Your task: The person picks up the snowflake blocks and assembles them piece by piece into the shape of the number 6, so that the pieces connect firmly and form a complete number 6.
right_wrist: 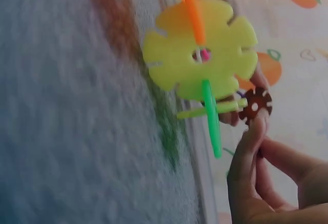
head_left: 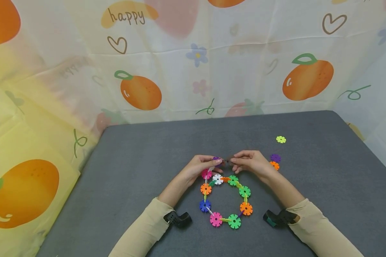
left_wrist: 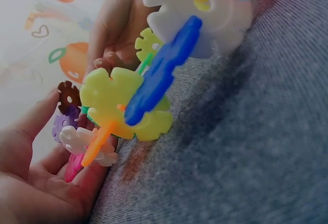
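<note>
A ring of linked notched snowflake discs (head_left: pixel 245 191) in several colours lies in front of me, and a short branch with a pink disc (head_left: pixel 207 174) rises from its far left. At the branch's end, my left hand (head_left: pixel 194 170) pinches a purple disc (left_wrist: pixel 65 124) between thumb and fingers. My right hand (head_left: pixel 255 166) pinches a brown disc (right_wrist: pixel 256 106) by its edge. The two hands face each other above the ring's far side, with the brown disc close to the purple one. Whether these two discs are slotted together I cannot tell.
To the right of my right hand lie a loose purple disc (head_left: pixel 275 157) and an orange disc (head_left: pixel 275 165). Farther back is a yellow disc (head_left: pixel 281 139). The dark grey table (head_left: pixel 141 150) ends at a fruit-printed cloth (head_left: pixel 177 78).
</note>
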Demonstrator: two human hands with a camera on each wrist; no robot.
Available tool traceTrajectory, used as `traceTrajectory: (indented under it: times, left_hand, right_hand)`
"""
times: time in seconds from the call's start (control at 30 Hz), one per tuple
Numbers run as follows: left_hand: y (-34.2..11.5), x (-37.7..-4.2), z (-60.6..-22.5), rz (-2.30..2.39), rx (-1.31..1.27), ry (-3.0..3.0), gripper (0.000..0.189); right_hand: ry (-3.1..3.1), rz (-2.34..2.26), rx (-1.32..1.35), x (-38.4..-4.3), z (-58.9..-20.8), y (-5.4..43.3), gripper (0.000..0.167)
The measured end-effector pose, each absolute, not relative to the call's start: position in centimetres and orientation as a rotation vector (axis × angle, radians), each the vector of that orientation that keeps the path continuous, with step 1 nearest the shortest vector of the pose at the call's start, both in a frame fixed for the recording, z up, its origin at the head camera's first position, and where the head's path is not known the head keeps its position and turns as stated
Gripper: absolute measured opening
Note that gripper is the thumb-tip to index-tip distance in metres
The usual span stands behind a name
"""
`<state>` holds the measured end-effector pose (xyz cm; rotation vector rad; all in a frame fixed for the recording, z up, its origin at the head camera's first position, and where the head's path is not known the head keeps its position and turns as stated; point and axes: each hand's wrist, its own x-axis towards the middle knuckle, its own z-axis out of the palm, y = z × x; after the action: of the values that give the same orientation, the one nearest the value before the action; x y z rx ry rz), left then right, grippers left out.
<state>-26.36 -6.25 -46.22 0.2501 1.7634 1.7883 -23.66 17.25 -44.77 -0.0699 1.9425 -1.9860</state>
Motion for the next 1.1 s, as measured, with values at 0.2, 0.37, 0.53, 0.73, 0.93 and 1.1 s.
traceTrajectory:
  times: [0.2, 0.37, 0.53, 0.73, 0.93, 1.1]
  left_hand:
    - [-6.3, -26.4, -46.3, 1.780, 0.269, 1.750, 0.034]
    - [-6.3, -26.4, -46.4, 1.787, 0.293, 1.757, 0.034]
    - [-6.2, -26.3, -46.4, 1.791, 0.316, 1.771, 0.034]
    - [-6.1, -26.3, -46.5, 1.784, 0.326, 1.788, 0.033]
    - [-6.1, -26.3, -46.5, 1.779, 0.328, 1.801, 0.032]
    - [-6.0, -26.3, -46.5, 1.760, 0.336, 1.825, 0.032]
  right_hand:
    - [1.961, -2.016, -0.084, -23.6, -45.0, 17.0, 0.010]
    - [1.972, -2.018, -0.120, -23.5, -45.2, 16.9, 0.012]
    - [1.970, -2.046, -0.109, -23.5, -45.4, 16.8, 0.008]
    - [1.952, -2.074, -0.105, -23.5, -45.7, 16.8, 0.006]
    - [1.958, -2.069, -0.130, -23.6, -45.9, 16.7, 0.005]
    - [1.975, -2.067, -0.149, -23.7, -45.9, 16.7, 0.007]
